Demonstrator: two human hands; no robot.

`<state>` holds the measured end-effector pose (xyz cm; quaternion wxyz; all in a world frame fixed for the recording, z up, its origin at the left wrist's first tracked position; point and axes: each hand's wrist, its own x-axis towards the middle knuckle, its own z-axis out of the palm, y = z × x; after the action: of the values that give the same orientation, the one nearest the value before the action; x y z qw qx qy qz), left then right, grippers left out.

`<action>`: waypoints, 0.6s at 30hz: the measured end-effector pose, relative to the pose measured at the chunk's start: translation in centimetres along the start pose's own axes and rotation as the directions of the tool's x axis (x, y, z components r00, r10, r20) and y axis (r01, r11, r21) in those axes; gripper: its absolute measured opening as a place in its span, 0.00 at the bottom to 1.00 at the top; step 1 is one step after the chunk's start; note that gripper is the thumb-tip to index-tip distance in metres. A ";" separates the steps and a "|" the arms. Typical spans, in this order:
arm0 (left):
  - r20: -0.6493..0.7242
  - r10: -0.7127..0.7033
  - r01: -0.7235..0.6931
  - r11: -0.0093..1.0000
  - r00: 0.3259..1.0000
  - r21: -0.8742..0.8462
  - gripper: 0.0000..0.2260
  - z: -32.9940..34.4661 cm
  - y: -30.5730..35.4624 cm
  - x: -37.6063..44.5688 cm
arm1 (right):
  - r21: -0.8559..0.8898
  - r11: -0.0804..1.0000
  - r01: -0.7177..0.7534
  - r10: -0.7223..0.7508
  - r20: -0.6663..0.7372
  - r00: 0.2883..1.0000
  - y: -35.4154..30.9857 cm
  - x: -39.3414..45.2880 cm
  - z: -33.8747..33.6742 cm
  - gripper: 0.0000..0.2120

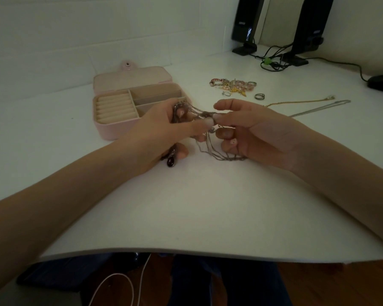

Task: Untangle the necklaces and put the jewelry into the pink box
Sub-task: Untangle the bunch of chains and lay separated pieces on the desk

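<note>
Head view: tangled chains held between both hands over the tabletop

Both hands met above the white tabletop (197, 206). The left hand (164, 129) had its fingers curled round one end of the tangled necklaces (199, 114), a dark red pendant (170, 161) hanging below its palm. The right hand (252, 131) pinched the knot between thumb and forefinger, loops of chain drooping under it.

Behind the left hand stood the pink box (119, 115), lid open, its right compartments partly hidden by the knuckles. Farther back lay a jewelry pile (232, 85), a loose ring (259, 96), a gold chain (296, 102) and a silver chain (318, 108). Two black speakers (248, 21) with cables (272, 60) stood in the far right corner.
</note>
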<state>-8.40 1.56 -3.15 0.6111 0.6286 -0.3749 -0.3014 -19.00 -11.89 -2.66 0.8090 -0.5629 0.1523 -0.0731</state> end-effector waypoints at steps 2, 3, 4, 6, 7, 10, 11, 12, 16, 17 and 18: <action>-0.011 0.006 -0.006 1.000 1.000 0.022 0.16 0.0 0.0 0.0 | 0.007 1.000 0.011 -0.011 0.002 1.000 0.0 0.0 0.0 0.10; -0.018 0.005 -0.004 1.000 1.000 0.015 0.15 0.0 0.0 0.0 | 0.005 1.000 0.013 -0.013 0.003 1.000 0.0 0.0 0.0 0.10; -0.024 0.002 -0.001 1.000 1.000 0.003 0.13 0.0 -0.1 0.0 | 0.001 1.000 0.017 -0.017 0.005 1.000 0.0 0.0 0.0 0.10; -0.032 -0.009 0.009 1.000 0.999 -0.007 0.11 0.0 -0.1 0.1 | -0.011 0.999 0.034 -0.034 0.015 0.999 0.0 0.0 0.0 0.11; -0.020 -0.011 0.011 1.000 1.000 0.003 0.12 0.0 0.0 0.1 | -0.019 0.999 0.048 -0.048 0.021 0.999 0.1 0.0 0.0 0.10; 0.035 -0.007 0.004 0.998 0.999 0.069 0.13 0.0 0.0 0.1 | -0.062 0.994 0.092 -0.090 0.033 0.995 0.2 0.0 0.0 0.10; 0.049 -0.002 -0.003 0.996 0.999 0.090 0.12 0.0 0.0 0.0 | -0.075 0.992 0.103 -0.101 0.033 0.994 0.3 0.0 -0.1 0.09; 0.059 0.001 -0.007 0.995 0.998 0.102 0.11 0.0 -0.1 0.1 | -0.083 0.990 0.114 -0.112 0.031 0.993 0.3 0.1 -0.1 0.09; 0.055 -0.008 0.002 0.995 0.998 0.104 0.09 -0.2 -0.1 0.2 | -0.067 0.986 0.151 -0.149 0.034 0.988 0.3 0.1 -0.2 0.09; 0.051 -0.009 0.003 0.993 0.999 0.117 0.09 -0.2 -0.1 0.2 | -0.066 0.985 0.157 -0.155 0.038 0.987 0.3 0.1 -0.2 0.08; 0.044 -0.009 0.003 0.992 0.999 0.129 0.08 -0.2 -0.1 0.2 | -0.074 0.984 0.161 -0.159 0.039 0.987 0.4 0.1 -0.3 0.08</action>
<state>-8.14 1.52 -3.24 0.5599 0.6611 -0.4050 -0.2924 -19.02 -12.06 -3.11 0.7808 -0.6051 0.0959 -0.1228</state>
